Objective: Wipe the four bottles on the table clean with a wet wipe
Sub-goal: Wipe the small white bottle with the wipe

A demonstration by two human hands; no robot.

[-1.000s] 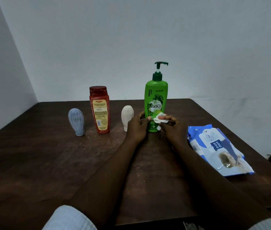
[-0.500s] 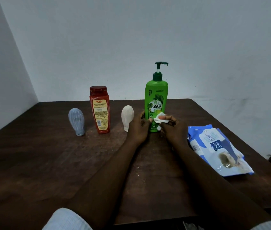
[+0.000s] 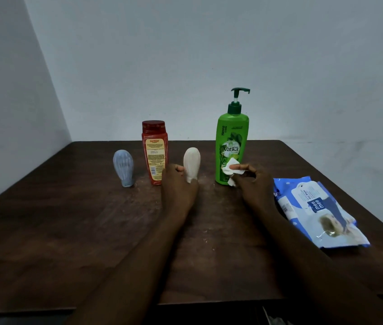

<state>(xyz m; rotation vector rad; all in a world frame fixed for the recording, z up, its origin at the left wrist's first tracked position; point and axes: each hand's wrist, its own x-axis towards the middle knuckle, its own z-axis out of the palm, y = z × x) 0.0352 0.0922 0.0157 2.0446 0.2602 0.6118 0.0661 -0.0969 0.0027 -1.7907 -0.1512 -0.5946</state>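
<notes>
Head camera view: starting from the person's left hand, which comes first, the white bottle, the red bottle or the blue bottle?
From the left hand:
1. White bottle, touching the fingers, just to the hand's right.
2. Red bottle, just to the hand's left and slightly behind.
3. Blue bottle, farthest left, beyond the red one.

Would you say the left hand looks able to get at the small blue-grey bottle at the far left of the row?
Probably yes. The left hand is at the small cream bottle, and the blue-grey bottle stands beyond the red bottle, with bare table in front leaving a free path.
</notes>
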